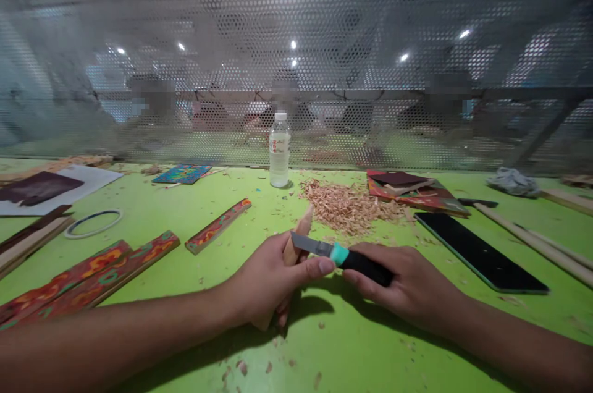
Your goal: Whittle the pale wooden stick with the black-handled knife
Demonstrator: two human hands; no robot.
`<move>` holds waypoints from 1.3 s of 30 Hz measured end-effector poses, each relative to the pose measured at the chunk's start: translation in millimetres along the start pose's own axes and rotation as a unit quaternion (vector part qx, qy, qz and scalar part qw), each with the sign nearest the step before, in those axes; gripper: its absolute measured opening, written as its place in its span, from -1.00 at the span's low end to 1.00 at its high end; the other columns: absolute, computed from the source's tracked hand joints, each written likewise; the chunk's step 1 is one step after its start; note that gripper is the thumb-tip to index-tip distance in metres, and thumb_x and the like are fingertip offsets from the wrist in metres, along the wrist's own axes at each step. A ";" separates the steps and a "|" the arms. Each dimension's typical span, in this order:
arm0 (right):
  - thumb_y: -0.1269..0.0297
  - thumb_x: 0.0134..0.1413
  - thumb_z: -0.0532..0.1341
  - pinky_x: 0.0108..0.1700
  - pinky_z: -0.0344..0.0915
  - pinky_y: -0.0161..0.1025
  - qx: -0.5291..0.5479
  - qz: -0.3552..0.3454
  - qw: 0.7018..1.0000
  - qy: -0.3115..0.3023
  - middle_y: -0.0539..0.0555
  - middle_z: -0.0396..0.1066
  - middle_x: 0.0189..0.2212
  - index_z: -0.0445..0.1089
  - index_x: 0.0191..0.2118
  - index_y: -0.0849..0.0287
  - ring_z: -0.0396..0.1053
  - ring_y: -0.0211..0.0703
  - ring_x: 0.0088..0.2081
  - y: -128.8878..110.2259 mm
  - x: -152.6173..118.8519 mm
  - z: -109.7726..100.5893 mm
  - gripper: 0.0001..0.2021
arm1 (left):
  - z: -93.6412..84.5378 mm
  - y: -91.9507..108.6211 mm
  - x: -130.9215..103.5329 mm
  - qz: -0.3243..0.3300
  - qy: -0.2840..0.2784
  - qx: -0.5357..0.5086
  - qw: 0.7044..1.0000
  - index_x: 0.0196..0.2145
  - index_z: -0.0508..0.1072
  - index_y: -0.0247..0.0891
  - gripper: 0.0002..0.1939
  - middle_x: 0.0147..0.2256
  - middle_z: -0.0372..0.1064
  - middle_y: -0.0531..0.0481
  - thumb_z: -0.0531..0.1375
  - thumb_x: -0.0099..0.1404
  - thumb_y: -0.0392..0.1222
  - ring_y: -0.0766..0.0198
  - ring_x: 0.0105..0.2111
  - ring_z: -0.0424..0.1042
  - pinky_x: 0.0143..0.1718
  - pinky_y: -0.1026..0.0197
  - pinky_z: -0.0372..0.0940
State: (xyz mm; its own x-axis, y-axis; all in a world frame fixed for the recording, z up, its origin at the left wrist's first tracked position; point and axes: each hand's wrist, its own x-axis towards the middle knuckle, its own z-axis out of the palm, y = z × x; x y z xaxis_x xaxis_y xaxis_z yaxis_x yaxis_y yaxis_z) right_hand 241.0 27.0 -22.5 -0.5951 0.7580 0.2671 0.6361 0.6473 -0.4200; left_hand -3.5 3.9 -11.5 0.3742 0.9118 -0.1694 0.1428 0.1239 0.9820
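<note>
My left hand (273,278) is closed around a pale piece of wood (303,225), whose narrowed tip points up and away from me. Its thumb reaches toward the knife's collar. In my right hand (403,278) is a utility knife (364,264) with a black handle and a turquoise collar. The knife's grey blade (309,244) lies across the wood just above my left thumb. A heap of wood shavings (352,204) spreads on the green table beyond my hands. My left palm and fingers hide the middle of the wood.
A water bottle (279,152) stands at the back before a perforated metal screen (324,71); blurred people sit behind it. Painted wood strips (217,226) and a tape roll (93,223) lie left. A phone (479,251), sandpaper (401,178) and long sticks (532,241) lie right.
</note>
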 end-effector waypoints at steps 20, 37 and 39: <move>-0.29 0.31 -0.18 -0.45 0.03 -0.20 -0.118 0.069 0.991 0.011 0.07 0.45 -0.49 0.29 -0.30 0.09 0.36 -0.03 -0.51 -6.4 -2.9 13.6 -0.42 | 6.8 2.7 3.8 -0.041 0.072 0.025 0.996 -0.49 0.20 -0.13 -0.48 -0.84 0.10 0.28 0.23 0.25 0.33 0.41 -0.87 0.07 -0.88 0.42 0.01; -0.16 0.36 -0.04 -0.45 0.09 -0.24 0.032 0.094 0.992 0.073 -0.02 0.38 -0.54 0.34 -0.28 0.11 0.27 -0.21 -0.52 -6.2 4.0 0.3 -0.54 | 5.2 2.3 2.0 -0.032 0.051 0.030 0.998 -0.47 0.14 -0.11 -0.53 -0.82 0.08 0.29 0.17 0.32 0.27 0.42 -0.86 0.02 -0.88 0.41 0.00; -0.16 0.35 -0.03 -0.47 0.06 -0.25 0.010 0.068 0.996 0.050 -0.01 0.37 -0.56 0.33 -0.32 0.11 0.26 -0.22 -0.54 -5.0 2.3 1.9 -0.54 | 4.0 1.0 2.1 -0.026 0.037 0.032 0.998 -0.43 0.19 -0.12 -0.53 -0.81 0.08 0.30 0.18 0.31 0.30 0.41 -0.85 0.04 -0.87 0.42 0.03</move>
State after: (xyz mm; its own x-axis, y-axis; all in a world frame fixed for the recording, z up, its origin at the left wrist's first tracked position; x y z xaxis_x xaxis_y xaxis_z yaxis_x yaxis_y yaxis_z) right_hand 235.5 25.4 -21.5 -0.4523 0.8431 0.2909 0.6971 0.5376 -0.4744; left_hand 1.1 4.5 -11.2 0.2967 0.9313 -0.2114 0.2193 0.1490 0.9642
